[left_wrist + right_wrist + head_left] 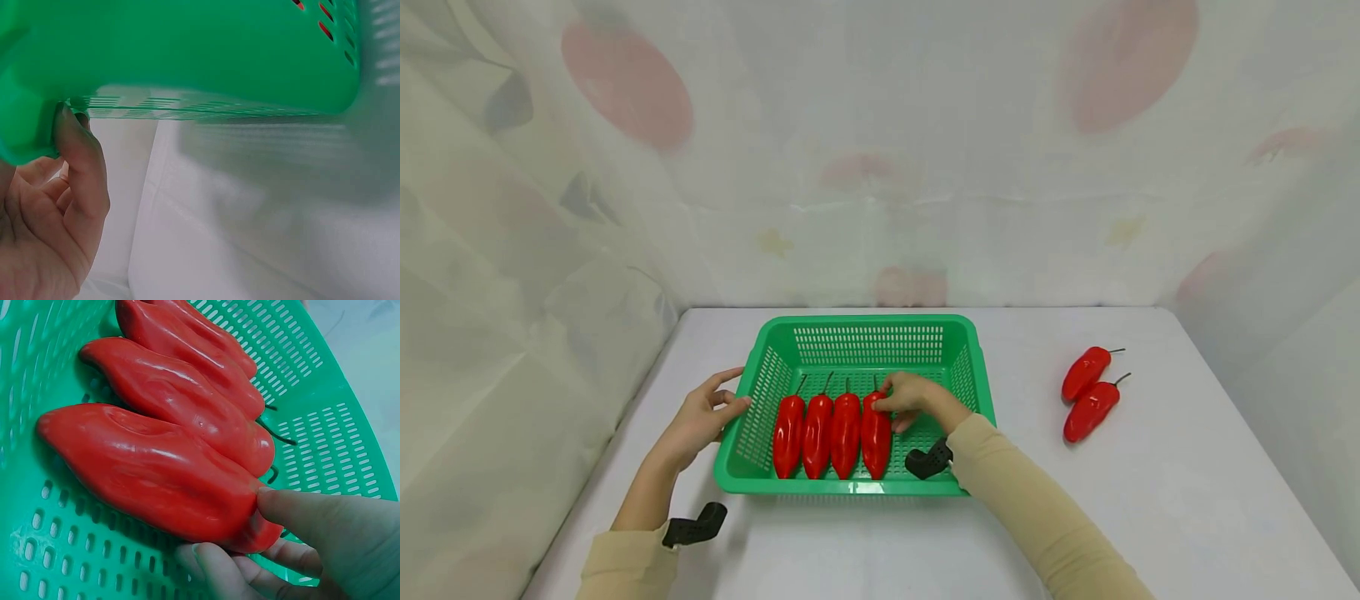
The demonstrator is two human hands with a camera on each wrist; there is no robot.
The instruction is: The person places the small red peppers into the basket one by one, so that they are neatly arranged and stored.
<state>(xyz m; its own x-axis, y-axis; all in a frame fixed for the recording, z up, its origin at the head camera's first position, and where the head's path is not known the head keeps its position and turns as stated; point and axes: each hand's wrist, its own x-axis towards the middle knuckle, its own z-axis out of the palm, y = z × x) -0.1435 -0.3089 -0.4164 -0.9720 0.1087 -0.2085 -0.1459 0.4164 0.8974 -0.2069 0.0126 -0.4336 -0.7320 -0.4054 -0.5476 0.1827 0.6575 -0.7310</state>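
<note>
- Red pepper (pixel 876 437), rightmost of four side by side in the green basket (pixel 775 486), its stem end pinched between thumb and fingers of the right hand (pixel 917 396).
- Left hand (pixel 696 421) grips the basket's left rim.
- Two more peppers (pixel 1091 412) lie rightward on the white table (pixel 1180 500).

No legible text, labels, brands, numbers, signs

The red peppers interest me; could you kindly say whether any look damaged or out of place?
No damage shows. Four peppers lie side by side in the green basket, the right hand pinching the rightmost pepper. Only the two peppers on the table stand out, slanted and apart from that row.
</note>
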